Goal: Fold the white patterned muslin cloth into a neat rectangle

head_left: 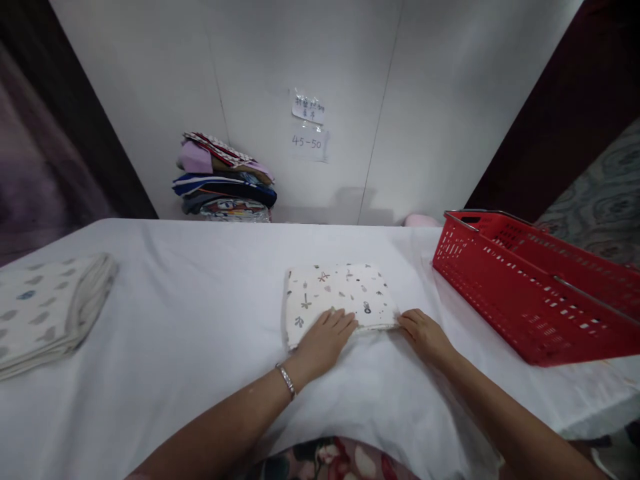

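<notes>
A folded white cloth (345, 290) with small printed starfish and plant shapes lies on the white-covered table. My left hand (325, 337) rests on its near edge, the fingers stretched out flat over the fabric. At the near right corner, my right hand (425, 333) has its fingertips closed on the cloth's edge; the thumb is mostly hidden. A bracelet (287, 380) circles my left wrist. Further left lies a second folded white cloth (45, 307) with grey shapes and a blue mark, partly cut off by the view.
On the right stands a red perforated basket (530, 287) with metal handles. A stack of folded clothes (225, 180) rises behind the table's far edge. Paper notes (309, 127) are taped to the wall, one reading 45-50. The white tablecloth (200, 287) shows soft wrinkles.
</notes>
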Demonstrator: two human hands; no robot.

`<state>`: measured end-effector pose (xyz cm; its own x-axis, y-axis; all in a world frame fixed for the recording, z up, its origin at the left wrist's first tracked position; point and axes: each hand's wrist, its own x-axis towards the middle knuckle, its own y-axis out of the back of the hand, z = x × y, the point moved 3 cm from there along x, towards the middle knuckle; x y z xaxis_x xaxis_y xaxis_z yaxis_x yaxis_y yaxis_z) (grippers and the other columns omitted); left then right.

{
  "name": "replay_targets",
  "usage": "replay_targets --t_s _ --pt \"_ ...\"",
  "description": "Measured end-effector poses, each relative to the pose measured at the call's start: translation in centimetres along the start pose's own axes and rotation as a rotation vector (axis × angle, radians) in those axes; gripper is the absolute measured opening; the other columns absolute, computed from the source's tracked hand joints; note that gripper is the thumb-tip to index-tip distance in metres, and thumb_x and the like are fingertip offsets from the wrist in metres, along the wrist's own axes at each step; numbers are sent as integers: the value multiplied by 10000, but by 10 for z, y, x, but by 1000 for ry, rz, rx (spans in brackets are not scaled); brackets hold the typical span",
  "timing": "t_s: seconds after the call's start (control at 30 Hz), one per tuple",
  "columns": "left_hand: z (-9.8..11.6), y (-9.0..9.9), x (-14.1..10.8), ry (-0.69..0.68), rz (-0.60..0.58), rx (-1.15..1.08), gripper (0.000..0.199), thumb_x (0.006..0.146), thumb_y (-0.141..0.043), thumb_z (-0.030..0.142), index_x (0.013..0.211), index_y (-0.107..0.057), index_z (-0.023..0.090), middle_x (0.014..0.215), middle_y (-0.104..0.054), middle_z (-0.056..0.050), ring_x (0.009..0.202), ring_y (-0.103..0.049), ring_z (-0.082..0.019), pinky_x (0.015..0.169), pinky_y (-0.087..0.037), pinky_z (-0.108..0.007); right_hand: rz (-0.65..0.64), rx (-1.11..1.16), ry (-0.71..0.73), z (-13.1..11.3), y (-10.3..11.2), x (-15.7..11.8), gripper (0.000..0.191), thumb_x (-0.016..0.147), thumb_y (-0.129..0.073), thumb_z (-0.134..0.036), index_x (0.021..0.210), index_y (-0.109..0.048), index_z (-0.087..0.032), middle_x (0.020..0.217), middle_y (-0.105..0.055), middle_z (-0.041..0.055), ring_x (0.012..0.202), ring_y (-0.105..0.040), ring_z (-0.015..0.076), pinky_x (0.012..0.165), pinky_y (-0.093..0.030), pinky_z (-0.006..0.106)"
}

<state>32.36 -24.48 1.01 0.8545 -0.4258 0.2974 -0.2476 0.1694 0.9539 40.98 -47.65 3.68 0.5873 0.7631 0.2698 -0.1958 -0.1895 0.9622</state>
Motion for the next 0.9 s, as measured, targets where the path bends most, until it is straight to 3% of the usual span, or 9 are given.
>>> replay_targets --t_s 0.1,0.2,0.27,0.37,0.47,0.53,0.67,0.73,0.9 --pt "1 -5 -3 -5 0 16 533 843 -329 38 1343 -334 221 1415 -364 -8 1306 -285 -219 1063 -213 -395 -10 -38 38 -10 13 15 164 859 -498 -251 846 -646 -182 944 -631 106 917 -557 252 774 -459 402" --pt "3 -4 -3 8 13 16 474 877 -331 89 1328 -357 231 1397 -390 -16 1302 -300 -215 1066 -218 -403 112 32 117 -27 17 42 247 874 -482 -313 1013 -625 -168 1150 -583 134 1099 -496 261 907 -413 421" --pt "4 -4 -2 23 20 16 429 903 -341 151 1324 -364 227 1376 -417 -29 1296 -312 -218 1064 -226 -412 142 102 138 -37 8 61 339 898 -432 -347 1146 -568 -161 1282 -505 138 1214 -412 250 974 -367 420" --pt "5 -5 -4 41 29 8 404 916 -376 249 1318 -373 212 1361 -435 -42 1294 -316 -224 1072 -225 -418 15 126 31 -44 -22 78 449 912 -370 -420 1280 -475 -184 1416 -357 123 1323 -263 266 1024 -287 476" --pt "8 -1 -9 44 36 -29 416 898 -433 291 1302 -391 204 1353 -442 -43 1300 -308 -220 1086 -214 -404 -122 102 -107 -43 -49 75 508 923 -295 -474 1351 -395 -219 1455 -286 99 1347 -203 268 1048 -218 504" --pt "8 7 -11 48 35 -85 416 880 -469 321 1276 -418 205 1325 -470 -42 1289 -326 -213 1082 -232 -390 -126 92 -124 -42 -56 68 513 928 -271 -481 1370 -364 -237 1462 -273 83 1352 -191 256 1059 -197 496" --pt "-6 26 -5 108 23 -205 318 888 -445 387 1148 -522 220 1222 -558 -36 1193 -441 -190 1028 -320 -367 -78 74 -108 -43 -55 61 494 935 -275 -460 1367 -369 -239 1455 -287 80 1346 -208 259 1053 -213 497" --pt "-20 31 -1 208 49 -195 371 888 -426 427 1188 -505 224 1285 -514 -53 1233 -402 -219 1044 -292 -419 -69 73 -109 -44 -54 61 491 936 -278 -456 1365 -374 -237 1453 -291 82 1344 -215 264 1048 -221 504" --pt "-43 16 -6 372 -14 -134 537 879 -375 514 1314 -407 201 1430 -333 -93 1334 -238 -286 1072 -202 -520 -104 110 -116 -44 -53 61 502 933 -277 -468 1375 -355 -243 1462 -269 74 1353 -186 260 1059 -198 508"
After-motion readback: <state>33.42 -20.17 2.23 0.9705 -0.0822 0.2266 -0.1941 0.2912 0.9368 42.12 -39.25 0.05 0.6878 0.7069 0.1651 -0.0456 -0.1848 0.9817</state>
